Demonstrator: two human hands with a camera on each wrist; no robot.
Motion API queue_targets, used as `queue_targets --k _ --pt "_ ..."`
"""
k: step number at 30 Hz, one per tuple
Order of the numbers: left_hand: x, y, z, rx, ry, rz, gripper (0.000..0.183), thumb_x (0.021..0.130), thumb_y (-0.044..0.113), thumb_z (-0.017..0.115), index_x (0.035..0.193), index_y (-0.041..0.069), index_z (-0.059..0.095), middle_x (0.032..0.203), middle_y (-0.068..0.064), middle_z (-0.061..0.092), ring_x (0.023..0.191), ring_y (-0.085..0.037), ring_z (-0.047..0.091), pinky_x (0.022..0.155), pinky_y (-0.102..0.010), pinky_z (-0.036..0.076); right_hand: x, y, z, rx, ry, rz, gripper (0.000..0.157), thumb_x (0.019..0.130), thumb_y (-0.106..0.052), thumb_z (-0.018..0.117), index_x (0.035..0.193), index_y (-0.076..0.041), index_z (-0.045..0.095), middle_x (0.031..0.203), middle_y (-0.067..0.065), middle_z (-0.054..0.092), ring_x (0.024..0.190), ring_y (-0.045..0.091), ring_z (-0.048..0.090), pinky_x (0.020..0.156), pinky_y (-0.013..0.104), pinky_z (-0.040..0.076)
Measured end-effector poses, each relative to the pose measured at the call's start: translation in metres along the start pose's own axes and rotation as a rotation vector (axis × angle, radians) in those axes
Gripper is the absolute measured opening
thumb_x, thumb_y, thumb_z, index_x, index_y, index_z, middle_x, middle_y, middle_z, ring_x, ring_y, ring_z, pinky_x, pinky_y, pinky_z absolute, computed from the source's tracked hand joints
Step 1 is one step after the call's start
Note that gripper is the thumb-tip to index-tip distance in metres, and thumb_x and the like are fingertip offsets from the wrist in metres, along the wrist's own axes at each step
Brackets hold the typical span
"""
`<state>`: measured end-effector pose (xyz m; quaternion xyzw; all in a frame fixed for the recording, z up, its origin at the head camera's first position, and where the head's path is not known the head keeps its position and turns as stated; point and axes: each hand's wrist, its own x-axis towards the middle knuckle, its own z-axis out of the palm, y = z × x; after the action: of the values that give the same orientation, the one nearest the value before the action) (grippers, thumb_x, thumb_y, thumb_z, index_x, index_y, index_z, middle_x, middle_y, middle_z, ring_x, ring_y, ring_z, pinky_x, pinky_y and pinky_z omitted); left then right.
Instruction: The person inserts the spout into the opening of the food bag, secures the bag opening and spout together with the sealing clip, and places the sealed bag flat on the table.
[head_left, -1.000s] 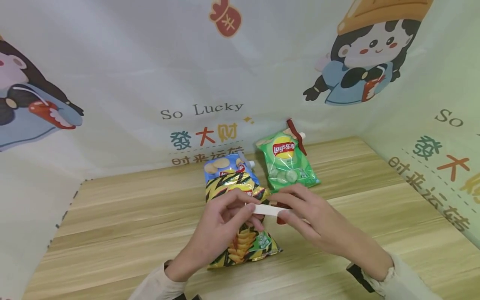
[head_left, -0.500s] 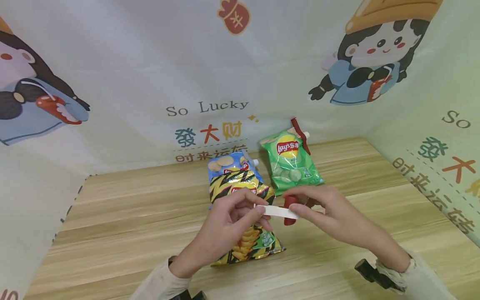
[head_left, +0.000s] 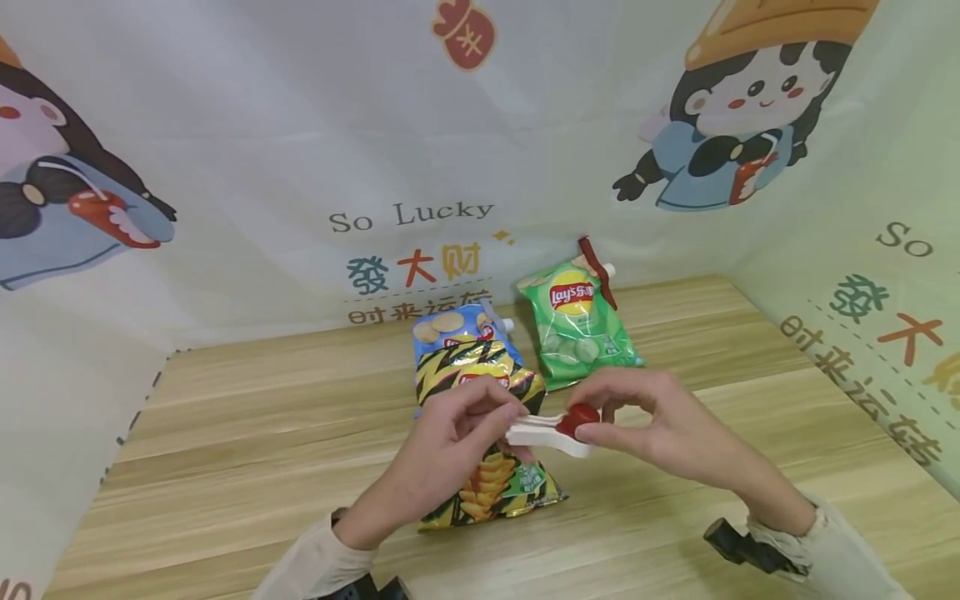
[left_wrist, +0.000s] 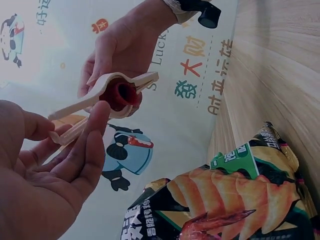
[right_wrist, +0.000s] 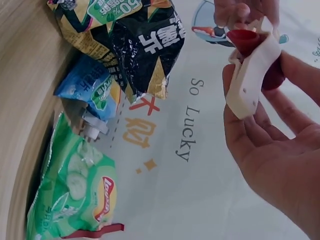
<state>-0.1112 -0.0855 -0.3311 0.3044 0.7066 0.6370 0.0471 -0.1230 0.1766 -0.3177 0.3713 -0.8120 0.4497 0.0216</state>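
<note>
Between my two hands is a white bag clip [head_left: 551,435] with a red pouring spout [head_left: 579,418] set in it. In the head view its two long white arms stand slightly apart. My left hand [head_left: 465,437] pinches the arms' ends; in the left wrist view, its thumb and fingers hold the white arms [left_wrist: 75,107]. My right hand [head_left: 645,425] grips the red spout end between thumb and forefinger. The right wrist view shows the red funnel-like mouth [right_wrist: 244,41] of the spout. Under my hands lies a black-and-yellow chip bag [head_left: 487,492], partly hidden by the left hand.
A blue chip bag [head_left: 453,323] lies behind the black-and-yellow one, with a grey clip and white cap. Right of it a green chip bag [head_left: 573,321] carries a dark red clip [head_left: 597,271]. Printed cloth walls [head_left: 262,167] enclose the wooden table [head_left: 262,417].
The white clip has turned, so both its arms now show. My right hand has shifted from the white strip to the red spout, which has come up between its fingers.
</note>
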Motion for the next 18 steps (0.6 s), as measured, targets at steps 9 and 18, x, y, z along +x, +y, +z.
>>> queue_targets --k 9,18 --pt "0.001 -0.008 0.001 0.214 -0.016 -0.141 0.008 0.094 0.002 0.062 0.096 0.005 0.07 0.073 -0.003 0.072 0.068 -0.026 0.071 0.056 -0.023 0.049 0.0 0.0 -0.001 -0.12 -0.133 -0.093 0.02 0.092 -0.015 0.073 0.11 -0.023 0.069 0.107 -0.011 0.066 0.093 0.009 0.06 0.076 0.03 0.053" --pt "0.0 -0.015 0.007 0.435 -0.011 -0.021 0.007 0.092 0.0 0.065 0.089 0.003 0.07 0.075 -0.003 0.073 0.064 -0.011 0.07 0.058 -0.023 0.054 -0.004 -0.004 0.004 -0.256 -0.149 -0.166 0.028 0.087 0.001 0.073 0.107 -0.018 0.069 0.11 -0.009 0.063 0.099 0.008 0.059 0.081 0.027 0.055"
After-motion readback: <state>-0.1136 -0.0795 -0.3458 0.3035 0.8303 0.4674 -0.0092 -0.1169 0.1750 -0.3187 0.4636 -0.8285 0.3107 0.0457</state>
